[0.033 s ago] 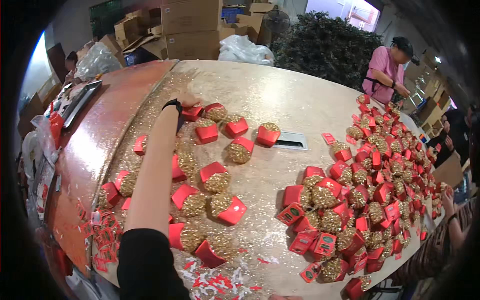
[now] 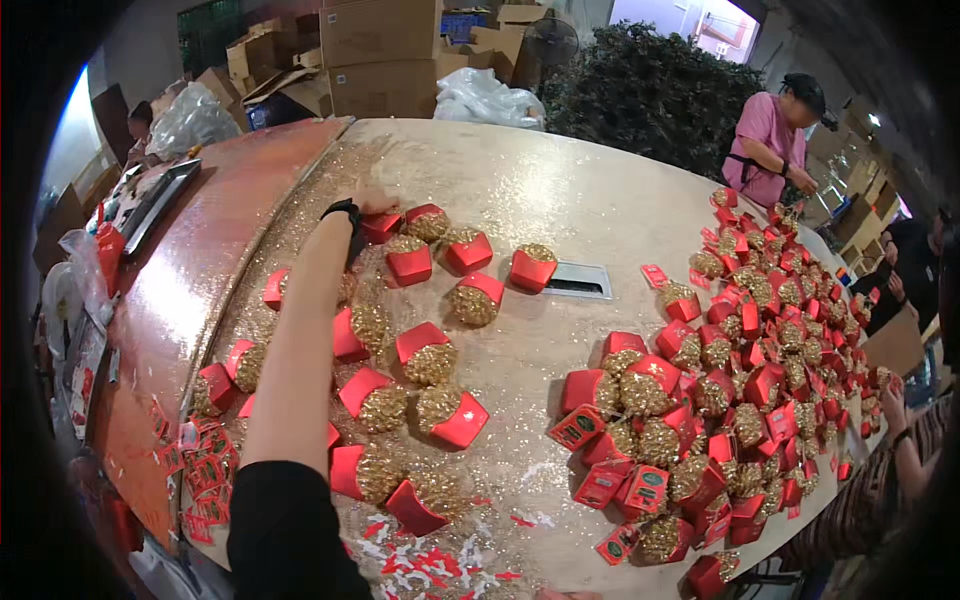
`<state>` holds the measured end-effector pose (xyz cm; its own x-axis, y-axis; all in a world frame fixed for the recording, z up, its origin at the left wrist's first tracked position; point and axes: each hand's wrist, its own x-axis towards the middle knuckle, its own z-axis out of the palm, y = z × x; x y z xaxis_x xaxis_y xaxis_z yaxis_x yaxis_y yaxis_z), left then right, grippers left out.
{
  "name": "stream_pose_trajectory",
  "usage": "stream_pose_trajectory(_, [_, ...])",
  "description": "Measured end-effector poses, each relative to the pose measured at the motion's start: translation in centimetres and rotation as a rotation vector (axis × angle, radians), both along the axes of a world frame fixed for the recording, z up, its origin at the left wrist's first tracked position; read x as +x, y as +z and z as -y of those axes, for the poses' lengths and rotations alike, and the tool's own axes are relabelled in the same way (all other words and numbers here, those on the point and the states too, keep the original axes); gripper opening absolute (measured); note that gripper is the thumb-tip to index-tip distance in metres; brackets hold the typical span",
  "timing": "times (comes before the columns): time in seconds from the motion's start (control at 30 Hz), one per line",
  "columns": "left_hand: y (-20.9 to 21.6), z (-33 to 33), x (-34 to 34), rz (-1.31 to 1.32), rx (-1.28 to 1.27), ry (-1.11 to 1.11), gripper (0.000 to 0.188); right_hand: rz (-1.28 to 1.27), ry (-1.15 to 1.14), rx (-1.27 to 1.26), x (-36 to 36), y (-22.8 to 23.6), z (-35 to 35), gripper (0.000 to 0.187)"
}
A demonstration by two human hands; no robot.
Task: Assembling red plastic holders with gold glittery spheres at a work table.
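My left arm stretches far across the table, a black band at its wrist. At its end my left hand (image 2: 374, 198) is closed on the red part of a red-and-gold ornament (image 2: 381, 228); its fingers show only in part. Beside it lies another such ornament (image 2: 427, 223), red at one end and glittery gold and round at the other. Several more, such as this ornament (image 2: 467, 252), are spread around my forearm, which hides some of them. Only a sliver of my right hand (image 2: 567, 595) shows at the bottom edge, its fingers out of sight.
A large pile of ornaments with red tags (image 2: 690, 430) covers the table's right side. A rectangular slotted plate (image 2: 580, 281) is set in the tabletop (image 2: 500, 340). Small red tags (image 2: 208, 470) and red-and-white scraps (image 2: 440, 565) lie near me. A person in pink (image 2: 762, 145) and others work at the right.
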<state>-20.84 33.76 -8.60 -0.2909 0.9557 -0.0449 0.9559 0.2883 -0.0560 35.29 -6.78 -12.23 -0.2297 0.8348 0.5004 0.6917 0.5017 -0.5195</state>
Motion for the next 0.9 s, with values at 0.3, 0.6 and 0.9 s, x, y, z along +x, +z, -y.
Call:
stream_pose_trajectory(0.3, [6.4,-4.7,8.9,0.128,0.185,-0.169,0.094,-0.133,0.055,-0.041,0.2,-0.6,0.8,0.019])
stream_pose_trajectory(0.6, [4.6,-1.7,20.2,0.268,-0.679,-0.257,0.104,-0.062,-0.036,-0.021,-0.2,0.2,1.4,0.023])
stream_pose_trajectory(0.9, [2.0,2.5,19.8,0.028,-0.122,-0.538,0.051,-0.102,-0.055,-0.165,0.2,0.0,1.0,0.017])
